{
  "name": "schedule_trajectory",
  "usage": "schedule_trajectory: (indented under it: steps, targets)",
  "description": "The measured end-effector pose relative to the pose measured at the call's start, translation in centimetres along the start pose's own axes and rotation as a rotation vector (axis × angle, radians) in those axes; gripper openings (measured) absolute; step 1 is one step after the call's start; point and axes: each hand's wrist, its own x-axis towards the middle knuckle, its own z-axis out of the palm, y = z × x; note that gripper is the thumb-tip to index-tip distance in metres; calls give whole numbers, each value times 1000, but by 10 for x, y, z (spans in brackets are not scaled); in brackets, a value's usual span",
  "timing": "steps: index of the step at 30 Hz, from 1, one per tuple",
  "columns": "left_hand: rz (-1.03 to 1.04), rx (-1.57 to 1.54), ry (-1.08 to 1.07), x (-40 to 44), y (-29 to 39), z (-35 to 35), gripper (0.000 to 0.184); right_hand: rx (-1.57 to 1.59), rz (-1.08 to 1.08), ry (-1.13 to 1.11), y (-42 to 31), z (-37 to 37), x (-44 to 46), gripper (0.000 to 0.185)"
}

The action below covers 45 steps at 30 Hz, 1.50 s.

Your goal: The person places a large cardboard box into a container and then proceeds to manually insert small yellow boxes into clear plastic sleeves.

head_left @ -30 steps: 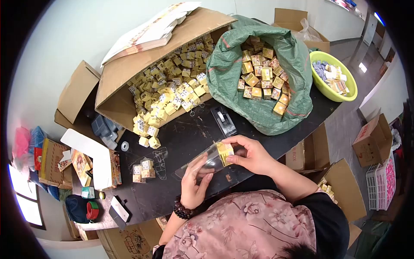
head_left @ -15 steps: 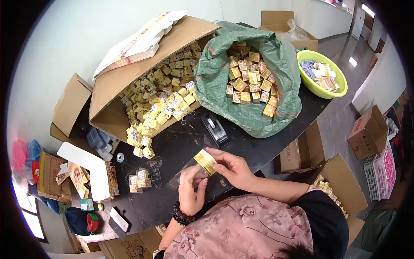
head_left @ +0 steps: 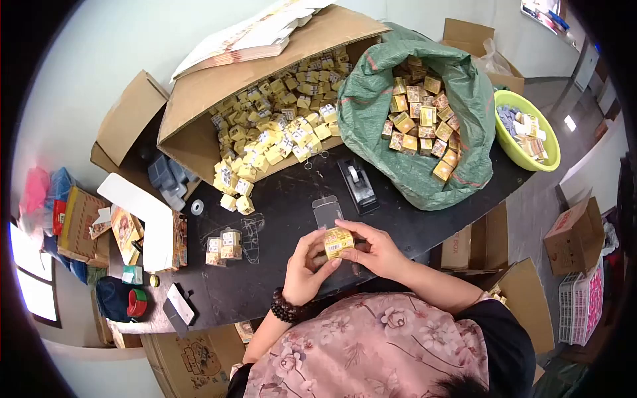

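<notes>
Head view: two bare hands meet above the one black table (head_left: pixel 229 292), nearer the person than the single tape dispenser (head_left: pixel 360 191). Between them is one yellow box (head_left: pixel 338 244), pinched on one side by the fingers and thumb of the right hand (head_left: pixel 377 252) and on the other by those of the left hand (head_left: pixel 307 268). One clear plastic flap (head_left: pixel 327 211) juts out just left of the dispenser; whether its plastic encloses the box I cannot tell. Beyond the dispenser, rightward, stands one green sack (head_left: pixel 411 189) of small boxes; leftward, one large carton (head_left: pixel 332 40) of yellow cubes (head_left: pixel 275 136), both contents too overlapped to count. Well left of the dispenser lies one tape roll (head_left: pixel 197 207).
</notes>
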Motion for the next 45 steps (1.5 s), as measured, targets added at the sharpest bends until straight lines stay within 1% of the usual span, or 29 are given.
schedule_trajectory:
  steps: [2, 3, 4, 6, 7, 8, 9, 11, 13, 14, 16, 20, 22, 26, 28, 29, 31, 32, 33, 34, 35, 36, 37, 38, 39, 40, 42, 43, 45]
  targets:
    - [-51, -118, -115, 3, -13, -10, 50, -299, -162, -66, 12, -8, 3, 43]
    - [-123, -153, -156, 3, -14, -15, 49, -299, -163, -66, 16, -7, 3, 43]
    - [-125, -155, -157, 3, -15, -17, 49, -266, -188, -40, 19, -5, 2, 36]
    - [-33, 97, -144, 3, -15, -17, 44, -236, -206, -13, 24, -2, 2, 30]
    - [-36, 93, -143, 3, -18, -15, 44, -43, -150, 38, 26, 1, 4, 22]
    - [-27, -25, -68, 3, -23, -11, 44, 150, -94, 90, 27, 5, 7, 15]
    - [-16, -142, 7, 4, -26, -7, 44, 300, -116, 120, 19, 10, 12, 9]
    - [-31, -219, 59, 5, -22, -5, 48, 247, -53, 64, 13, 1, 17, 11]
    - [62, -86, 49, 3, -24, -6, 53, 186, 39, -51, 11, -4, 25, 13]
    - [59, -86, 52, 2, -24, -7, 53, 187, 42, -53, 9, -5, 29, 13]
    - [37, 134, 30, 2, -19, -8, 54, -22, 59, -52, 3, -4, 33, 11]
    - [112, 291, -34, 0, -9, -10, 59, 54, 92, -5, 11, -8, 35, 11]
    - [75, 154, -13, -1, -7, -12, 54, -169, -91, -68, 14, -10, 35, 10]
    - [-5, 243, -48, -3, -9, -19, 41, -218, -98, -96, 17, -6, 32, 14]
    - [-17, 110, -5, -5, -24, -23, 28, -390, -281, -80, 18, 0, 29, 16]
    - [-17, 107, -5, -5, -31, -23, 28, -489, -272, -137, 17, -6, 30, 18]
    - [-224, -193, 190, -6, -44, -20, 30, -702, -281, 181, 22, -17, 31, 20]
    - [-275, -437, 228, -3, -49, -22, 26, -551, -119, 449, 26, -28, 37, 21]
    - [-275, -440, 226, -1, -52, -25, 26, -688, -80, 638, 34, -48, 46, 19]
    - [-337, -633, 195, 1, -53, -30, 19, -813, -11, 659, 50, -72, 53, 19]
    - [-398, -825, 163, 4, -55, -33, 12, -779, -15, 558, 83, -101, 60, 17]
    - [-435, -903, 176, 8, -58, -34, 20, -779, -13, 562, 75, -103, 65, 17]
    - [-440, -901, 172, 12, -54, -30, 20, -501, 301, 513, 58, -100, 69, 15]
    - [-463, -841, 203, 17, -48, -24, 26, -213, 600, 451, 48, -99, 70, 12]
    - [-482, -782, 232, 22, -45, -20, 33, -131, 599, 420, 56, -107, 69, 8]
    - [-467, -672, 113, 28, -60, -27, 50, -133, 598, 425, 57, -109, 70, 8]
    - [-343, -249, -191, 48, -85, -25, 60, 217, 625, 460, 61, -109, 68, 6]
    - [-345, -188, -271, 58, -89, -19, 76, 216, 626, 465, 56, -107, 66, 6]
    - [-292, 139, -403, 77, -94, -8, 89, 411, 605, 461, 45, -104, 59, 5]
